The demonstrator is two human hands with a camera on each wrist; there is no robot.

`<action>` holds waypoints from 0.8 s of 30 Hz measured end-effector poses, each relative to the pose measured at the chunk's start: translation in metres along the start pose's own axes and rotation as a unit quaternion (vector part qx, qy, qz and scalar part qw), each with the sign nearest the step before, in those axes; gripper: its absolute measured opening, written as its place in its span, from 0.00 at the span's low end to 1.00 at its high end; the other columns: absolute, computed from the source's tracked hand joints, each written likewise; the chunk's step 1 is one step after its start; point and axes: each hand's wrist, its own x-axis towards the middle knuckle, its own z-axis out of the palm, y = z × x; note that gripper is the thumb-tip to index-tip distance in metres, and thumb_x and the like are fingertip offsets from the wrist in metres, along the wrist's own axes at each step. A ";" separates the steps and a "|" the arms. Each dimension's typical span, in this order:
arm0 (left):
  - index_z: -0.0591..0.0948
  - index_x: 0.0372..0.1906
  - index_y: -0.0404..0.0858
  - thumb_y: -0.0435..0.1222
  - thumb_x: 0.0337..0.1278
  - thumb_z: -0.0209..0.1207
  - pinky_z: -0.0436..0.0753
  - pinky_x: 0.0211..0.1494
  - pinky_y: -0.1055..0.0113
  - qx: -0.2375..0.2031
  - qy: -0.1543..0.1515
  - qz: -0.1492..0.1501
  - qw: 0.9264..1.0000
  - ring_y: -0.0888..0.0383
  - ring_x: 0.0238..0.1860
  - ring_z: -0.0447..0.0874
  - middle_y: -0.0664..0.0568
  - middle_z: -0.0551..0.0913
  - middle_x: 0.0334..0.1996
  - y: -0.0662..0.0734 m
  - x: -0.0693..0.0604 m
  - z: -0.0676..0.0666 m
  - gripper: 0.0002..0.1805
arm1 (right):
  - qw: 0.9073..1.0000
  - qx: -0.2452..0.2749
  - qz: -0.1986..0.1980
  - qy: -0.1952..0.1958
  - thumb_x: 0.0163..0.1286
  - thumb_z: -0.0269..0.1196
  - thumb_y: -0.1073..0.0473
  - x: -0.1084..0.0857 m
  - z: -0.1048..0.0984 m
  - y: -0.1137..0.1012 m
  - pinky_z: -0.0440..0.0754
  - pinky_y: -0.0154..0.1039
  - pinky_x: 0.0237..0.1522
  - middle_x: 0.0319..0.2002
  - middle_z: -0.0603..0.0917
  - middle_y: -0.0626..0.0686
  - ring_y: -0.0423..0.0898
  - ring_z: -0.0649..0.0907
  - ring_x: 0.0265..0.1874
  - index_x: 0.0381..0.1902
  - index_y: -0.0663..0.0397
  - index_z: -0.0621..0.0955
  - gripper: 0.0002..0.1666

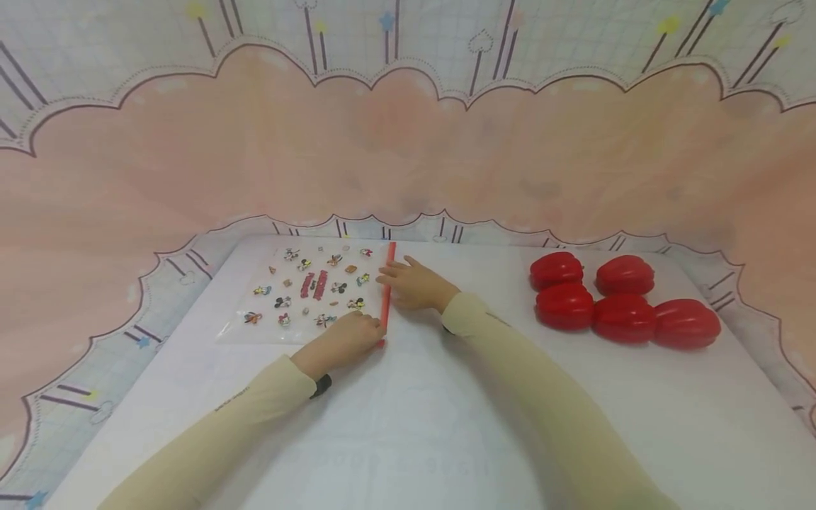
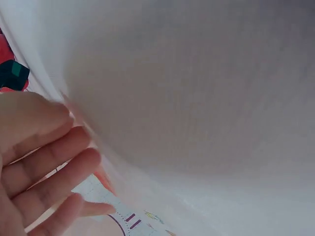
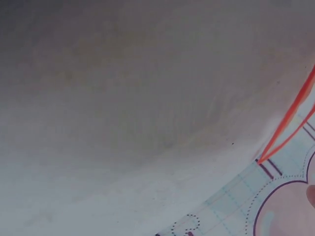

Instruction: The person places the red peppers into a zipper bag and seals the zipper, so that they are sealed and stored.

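A clear plastic zip bag (image 1: 306, 290) printed with small cartoon figures lies flat on the white table, its red edge strip (image 1: 386, 304) facing right. My left hand (image 1: 344, 343) pinches the near end of that strip. In the left wrist view the fingers (image 2: 54, 182) are bent beside the bag's edge, with some red behind them. My right hand (image 1: 417, 283) touches the strip further up, fingers extended and somewhat spread over it. The right wrist view shows the red edge (image 3: 288, 120) as two lines, apart along their length and meeting at the far end.
Several red bell peppers (image 1: 623, 319) sit grouped at the right of the white table (image 1: 446, 425). Behind the table hangs a pink and white patterned cloth (image 1: 408, 156), which also shows along both sides.
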 end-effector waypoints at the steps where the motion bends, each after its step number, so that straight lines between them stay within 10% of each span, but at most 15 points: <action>1: 0.81 0.39 0.38 0.37 0.56 0.61 0.80 0.49 0.59 0.006 0.006 0.003 1.000 0.53 0.38 0.84 0.49 0.84 0.34 0.001 0.000 -0.001 0.08 | 1.000 0.000 0.001 -0.007 0.68 0.54 0.53 0.001 0.001 0.000 0.52 0.52 0.73 0.69 0.67 0.49 0.48 0.61 0.72 0.66 0.45 0.69 0.28; 14: 0.79 0.36 0.38 0.31 0.45 0.62 0.78 0.44 0.61 0.002 0.160 0.037 0.986 0.54 0.34 0.82 0.50 0.82 0.32 -0.002 -0.010 -0.001 0.10 | 0.999 -0.035 -0.035 0.005 0.68 0.55 0.59 0.006 0.000 0.000 0.64 0.52 0.69 0.59 0.79 0.48 0.48 0.72 0.65 0.55 0.44 0.79 0.18; 24: 0.79 0.30 0.42 0.40 0.53 0.59 0.77 0.42 0.61 -0.088 0.093 -0.019 0.992 0.60 0.26 0.75 0.57 0.78 0.23 -0.012 -0.013 -0.006 0.05 | 0.990 -0.046 -0.087 0.098 0.65 0.59 0.61 -0.001 -0.008 -0.002 0.73 0.51 0.61 0.41 0.87 0.49 0.47 0.83 0.48 0.40 0.49 0.85 0.09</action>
